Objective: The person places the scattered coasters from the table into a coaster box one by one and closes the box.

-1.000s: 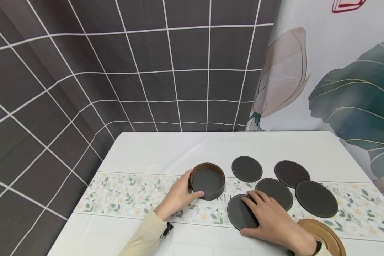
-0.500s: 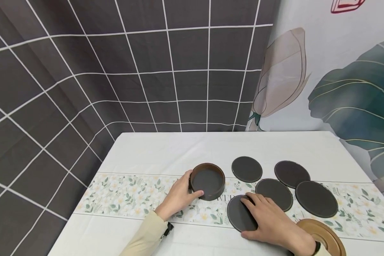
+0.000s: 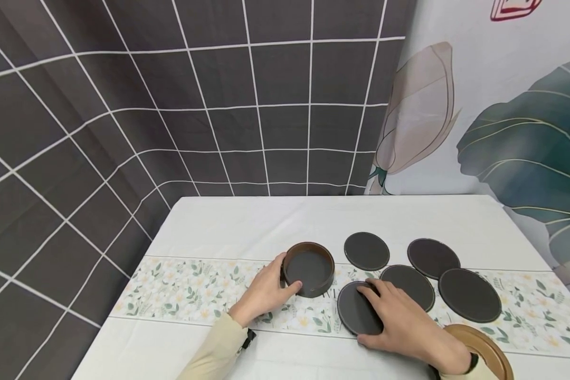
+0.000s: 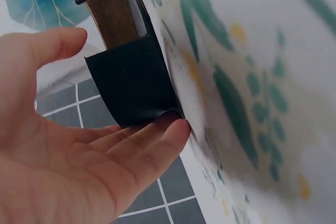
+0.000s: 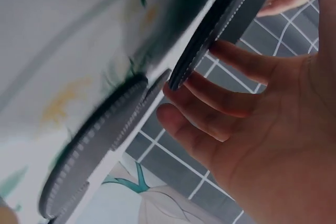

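Note:
My left hand [image 3: 262,292] holds the left side of a round, dark coaster holder [image 3: 326,285] with a brown inner wall. In the left wrist view, its fingers touch the lower edge of the coaster holder [image 4: 126,82], while the thumb is near the rim. My right hand [image 3: 404,323] pinches a round black coaster [image 3: 353,310] by its right side, thumb at the near edge and fingers at the far edge. In the right wrist view, this coaster [image 5: 210,32] with white stitching is tilted and appears slightly raised from the cloth.
Several similar round coasters lie flat nearby: one at the back [image 3: 367,250], one further right [image 3: 433,257], one at far right [image 3: 470,295] and one behind my right hand [image 3: 410,287]. A gold-brown round lid-like disc [image 3: 491,351] lies under my right wrist. White floral cloth [image 3: 185,290] covers the table.
The coaster in my right hand has shifted slightly upward and away, and my right fingers moved with it. My left hand and the coaster holder have stayed in place.

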The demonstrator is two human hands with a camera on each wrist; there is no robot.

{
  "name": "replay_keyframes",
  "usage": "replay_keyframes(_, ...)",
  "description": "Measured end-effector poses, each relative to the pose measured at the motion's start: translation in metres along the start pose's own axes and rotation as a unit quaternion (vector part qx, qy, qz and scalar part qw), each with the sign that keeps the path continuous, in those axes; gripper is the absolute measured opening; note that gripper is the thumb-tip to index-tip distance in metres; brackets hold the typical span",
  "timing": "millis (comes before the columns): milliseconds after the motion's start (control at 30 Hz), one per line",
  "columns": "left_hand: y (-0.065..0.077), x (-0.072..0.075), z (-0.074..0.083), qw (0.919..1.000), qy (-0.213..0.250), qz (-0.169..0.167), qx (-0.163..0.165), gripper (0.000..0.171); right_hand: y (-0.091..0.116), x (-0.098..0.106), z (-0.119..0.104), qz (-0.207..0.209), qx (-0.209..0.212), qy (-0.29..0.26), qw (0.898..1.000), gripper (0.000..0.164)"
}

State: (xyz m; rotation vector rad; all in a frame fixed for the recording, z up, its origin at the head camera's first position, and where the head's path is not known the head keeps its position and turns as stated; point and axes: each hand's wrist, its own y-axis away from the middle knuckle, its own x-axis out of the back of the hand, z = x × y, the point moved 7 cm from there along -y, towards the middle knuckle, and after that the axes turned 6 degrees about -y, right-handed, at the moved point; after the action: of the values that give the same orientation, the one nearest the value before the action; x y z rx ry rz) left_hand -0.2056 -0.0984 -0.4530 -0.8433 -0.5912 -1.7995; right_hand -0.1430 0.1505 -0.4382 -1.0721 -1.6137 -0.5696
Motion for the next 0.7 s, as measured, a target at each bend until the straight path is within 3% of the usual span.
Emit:
replay_keyframes(267, 0.0, 0.001, -0.001, 0.9998, -0.002, -0.019, 0.007, 0.077, -0.016, 0.015, -0.004, 0.019, -0.002, -0.03, 0.999, 0.083)
replay_keyframes(467, 0.001, 0.0, -0.003, 0.9994, -0.005, -0.027, 0.021, 0.079, -0.028, 0.02, -0.015, 0.051, 0.022, -0.033, 0.998, 0.083)
replay_keyframes(700, 0.0, 0.001, -0.002, 0.9995, 0.0, -0.026, 0.016, 0.077, -0.044, 0.025, -0.024, 0.07, 0.028, -0.038, 0.996, 0.086)
